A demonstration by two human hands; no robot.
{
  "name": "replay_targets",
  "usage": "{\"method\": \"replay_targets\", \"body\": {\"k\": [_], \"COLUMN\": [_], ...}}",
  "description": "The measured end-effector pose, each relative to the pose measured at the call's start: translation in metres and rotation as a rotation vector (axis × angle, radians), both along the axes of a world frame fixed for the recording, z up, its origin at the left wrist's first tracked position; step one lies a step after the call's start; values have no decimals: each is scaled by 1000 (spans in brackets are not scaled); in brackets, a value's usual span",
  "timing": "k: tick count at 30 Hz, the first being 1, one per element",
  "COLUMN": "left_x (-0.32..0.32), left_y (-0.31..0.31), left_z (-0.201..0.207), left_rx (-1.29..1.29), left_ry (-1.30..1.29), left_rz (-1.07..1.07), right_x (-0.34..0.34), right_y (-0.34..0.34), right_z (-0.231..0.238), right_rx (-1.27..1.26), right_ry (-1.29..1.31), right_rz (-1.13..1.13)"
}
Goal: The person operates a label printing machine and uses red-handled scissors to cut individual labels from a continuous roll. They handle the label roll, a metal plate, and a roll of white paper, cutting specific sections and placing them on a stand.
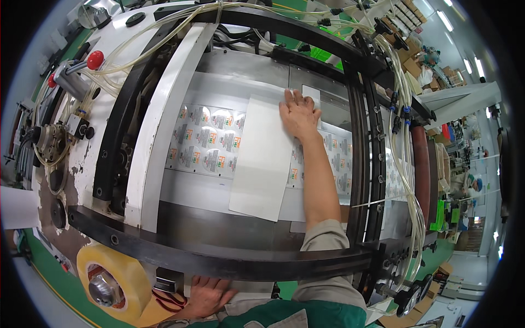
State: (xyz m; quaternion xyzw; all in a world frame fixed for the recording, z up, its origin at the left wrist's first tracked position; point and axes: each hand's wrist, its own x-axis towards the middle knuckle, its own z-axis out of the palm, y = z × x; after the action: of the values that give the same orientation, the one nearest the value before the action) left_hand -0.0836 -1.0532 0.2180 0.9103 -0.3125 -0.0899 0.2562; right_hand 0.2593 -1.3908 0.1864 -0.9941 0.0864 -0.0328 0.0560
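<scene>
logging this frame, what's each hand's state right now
Left hand: open near the black bar, nothing visibly held.
Right hand: open, at the edge of the pale sheet.

Paper sheet [261, 158]: across the label web [210, 142], over the machine bed [213, 216].
Right hand [301, 113]: at the paper sheet's right edge, toward its far end.
Front bar [224, 263]: between the machine bed and the left hand [208, 297].
Wound roll [138, 284]: left of the left hand, outside the front bar.
Roller [420, 169]: right of the hoses [403, 183].
</scene>
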Motion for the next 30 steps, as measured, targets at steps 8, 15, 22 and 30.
{"method": "replay_targets", "body": {"k": [8,15,22,30], "left_x": [4,0,0,3], "left_y": [-1,-2,-1,-2], "left_z": [5,1,1,5], "left_rx": [-15,-43,-38,-101], "left_ry": [3,-5,20,54], "left_rz": [5,45,53,57], "right_x": [25,9,-31,-100], "right_y": [-5,-6,5,41], "right_z": [-5,5,21,40], "right_rx": [37,35,-94,-36], "right_ry": [131,60,-27,203], "right_rz": [-115,-229,-200,8]}}
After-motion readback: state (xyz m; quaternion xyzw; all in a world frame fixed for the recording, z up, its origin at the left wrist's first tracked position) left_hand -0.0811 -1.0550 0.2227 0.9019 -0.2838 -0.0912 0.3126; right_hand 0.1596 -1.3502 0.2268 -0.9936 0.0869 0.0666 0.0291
